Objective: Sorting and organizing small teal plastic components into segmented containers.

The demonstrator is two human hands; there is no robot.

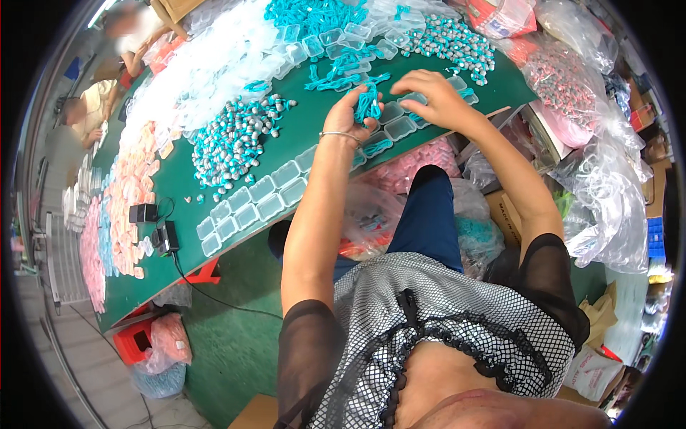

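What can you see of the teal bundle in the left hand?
The teal cord bundle is a small bunch of thin, bright turquoise strands, looking like plastic or coated cord, looped and folded together. The left hand grips it between thumb and fingers, held upright just above the green table. Its strand ends stick out above the fingers. The right hand is close beside it, apart as far as can be told. Clear plastic boxes lie below it. Finer detail is too small to tell.

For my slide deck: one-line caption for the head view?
Left hand holds a turquoise cord bundle; right hand reaches over small clear plastic boxes.
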